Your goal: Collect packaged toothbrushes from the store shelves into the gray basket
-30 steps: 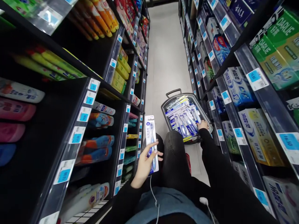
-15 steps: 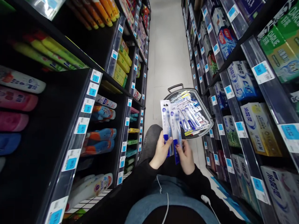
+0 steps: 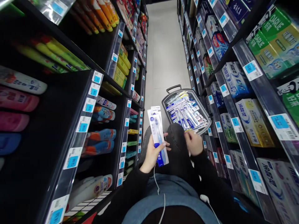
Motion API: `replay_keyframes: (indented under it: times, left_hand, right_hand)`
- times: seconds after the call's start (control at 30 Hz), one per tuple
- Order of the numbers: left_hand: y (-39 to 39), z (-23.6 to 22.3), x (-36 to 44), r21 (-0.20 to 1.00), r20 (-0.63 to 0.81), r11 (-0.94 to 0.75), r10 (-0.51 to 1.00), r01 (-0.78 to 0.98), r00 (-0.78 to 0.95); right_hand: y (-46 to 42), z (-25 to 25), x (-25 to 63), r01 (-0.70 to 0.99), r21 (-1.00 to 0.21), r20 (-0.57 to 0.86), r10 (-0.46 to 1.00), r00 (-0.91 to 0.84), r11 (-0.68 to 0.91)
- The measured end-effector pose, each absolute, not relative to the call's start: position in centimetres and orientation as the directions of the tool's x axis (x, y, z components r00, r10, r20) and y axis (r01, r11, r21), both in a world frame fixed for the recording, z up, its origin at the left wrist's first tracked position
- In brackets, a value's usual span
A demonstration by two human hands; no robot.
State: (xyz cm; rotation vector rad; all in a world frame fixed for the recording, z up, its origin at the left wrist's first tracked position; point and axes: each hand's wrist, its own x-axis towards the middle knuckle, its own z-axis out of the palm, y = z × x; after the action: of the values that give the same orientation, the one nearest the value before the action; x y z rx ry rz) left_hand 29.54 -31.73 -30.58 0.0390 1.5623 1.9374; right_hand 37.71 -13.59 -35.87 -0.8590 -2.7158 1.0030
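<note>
Black store shelves (image 3: 60,102) flank a pale aisle floor (image 3: 161,46). Past dark-trousered legs (image 3: 177,146), a rounded plastic basket (image 3: 202,105) holds heaped, packaged toothbrushes (image 3: 185,113). Near its rim, the right hand (image 3: 194,142) curls, blurred, its grip unclear. The left hand (image 3: 154,152) grasps overlapping white-and-blue toothbrush packs (image 3: 154,127), slim and flat.

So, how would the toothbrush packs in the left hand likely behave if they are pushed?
The toothbrush packs are probably light: the left hand alone holds them together by their lower half. They seem fairly stiff, since their upper part extends straight beyond the grip. Being flat, they would likely slide rather than roll.
</note>
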Motion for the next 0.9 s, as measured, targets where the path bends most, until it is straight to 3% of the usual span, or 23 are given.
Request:
replay_keyframes:
  times: [0.07,0.17,0.4,0.9]
  left_hand:
    - [-32.5,-30.4,29.2,0.882,-0.374,-0.079,0.481,-0.464,-0.793]
    - [-33.4,-30.0,28.9,0.877,-0.396,-0.061,0.469,-0.477,-0.789]
    - [-34.9,-30.2,28.8,0.87,-0.48,0.114,0.424,-0.48,-0.768]
    - [-33.2,-30.3,28.1,0.85,-0.527,0.205,0.346,-0.486,-0.776]
  right_hand:
    - [-8.6,-40.3,35.6,0.721,-0.407,-0.277,0.676,-0.682,0.561]
    - [-3.3,-46.4,32.4,0.803,-0.296,-0.331,0.733,-0.594,0.517]
    - [-3.1,-53.1,29.6,0.8,-0.22,-0.315,0.735,-0.6,0.559]
    - [-3.5,-56.0,29.9,0.768,-0.173,-0.322,0.701,-0.636,0.617]
